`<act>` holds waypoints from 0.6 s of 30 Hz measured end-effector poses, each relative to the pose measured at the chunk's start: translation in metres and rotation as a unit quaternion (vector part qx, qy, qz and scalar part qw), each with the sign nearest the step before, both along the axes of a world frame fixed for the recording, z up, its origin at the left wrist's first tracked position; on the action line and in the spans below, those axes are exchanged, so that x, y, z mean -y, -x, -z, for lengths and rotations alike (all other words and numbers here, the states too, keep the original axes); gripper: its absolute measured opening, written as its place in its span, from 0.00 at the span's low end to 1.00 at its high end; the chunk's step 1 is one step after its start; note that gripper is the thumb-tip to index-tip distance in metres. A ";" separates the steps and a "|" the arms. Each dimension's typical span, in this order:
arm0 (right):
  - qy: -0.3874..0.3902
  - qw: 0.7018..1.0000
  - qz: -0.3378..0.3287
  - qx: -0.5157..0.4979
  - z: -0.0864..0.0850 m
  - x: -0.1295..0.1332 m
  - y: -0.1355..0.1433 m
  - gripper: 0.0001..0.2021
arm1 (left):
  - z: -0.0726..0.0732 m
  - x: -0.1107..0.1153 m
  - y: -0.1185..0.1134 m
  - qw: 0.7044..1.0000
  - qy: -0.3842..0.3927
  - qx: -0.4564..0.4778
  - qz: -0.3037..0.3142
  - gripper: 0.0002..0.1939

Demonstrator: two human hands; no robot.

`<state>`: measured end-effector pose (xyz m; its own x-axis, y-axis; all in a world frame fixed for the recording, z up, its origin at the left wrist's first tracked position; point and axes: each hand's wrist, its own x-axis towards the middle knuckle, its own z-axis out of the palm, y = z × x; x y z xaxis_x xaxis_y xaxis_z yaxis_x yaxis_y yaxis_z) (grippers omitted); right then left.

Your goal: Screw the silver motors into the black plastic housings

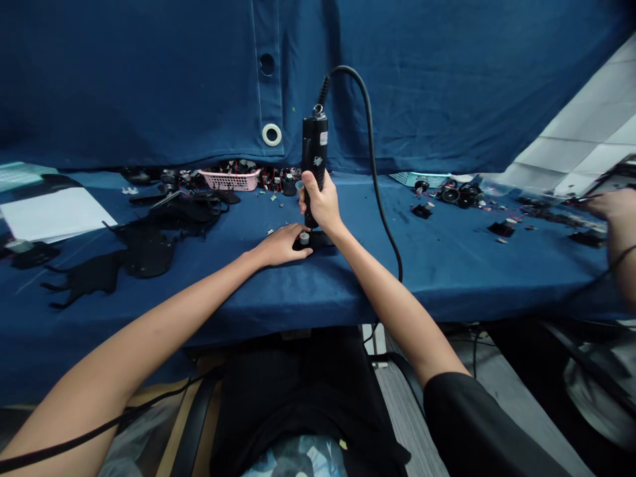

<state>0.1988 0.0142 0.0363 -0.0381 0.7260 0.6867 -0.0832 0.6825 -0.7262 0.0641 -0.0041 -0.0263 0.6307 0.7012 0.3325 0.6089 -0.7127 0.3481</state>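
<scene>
Right grip (322, 202) closed round black cylindrical screwdriver (314, 149); left grip (284, 245) half-curled beside small round metallic part (304, 236).

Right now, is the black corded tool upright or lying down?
Upright: the right hand grips the black corded tool, its cable end on top and its lower end down by the left hand.

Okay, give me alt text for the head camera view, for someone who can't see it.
A person's right hand holds a corded black power tool upright over a small dark part steadied by the left hand on a blue-covered table.
</scene>
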 end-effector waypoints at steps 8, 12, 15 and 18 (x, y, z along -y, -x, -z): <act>0.004 1.000 -0.010 -0.010 -0.001 0.000 0.000 0.22 | -0.003 0.003 0.000 1.000 0.002 -0.003 0.001 0.27; 0.003 1.000 -0.011 -0.014 0.000 -0.001 0.000 0.22 | -0.001 0.002 0.000 1.000 -0.001 -0.001 0.001 0.27; 0.003 1.000 -0.009 -0.018 0.000 -0.001 -0.001 0.22 | 0.000 0.001 0.000 1.000 -0.003 -0.001 0.000 0.28; -0.005 1.000 -0.013 -0.025 0.001 -0.002 -0.001 0.21 | 0.000 0.001 0.001 1.000 -0.003 -0.001 0.000 0.27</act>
<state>0.1998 0.0161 0.0358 -0.0232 0.7185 0.6952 -0.1365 0.6865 -0.7142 0.0636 -0.0056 -0.0259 0.6315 0.6992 0.3351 0.6093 -0.7148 0.3433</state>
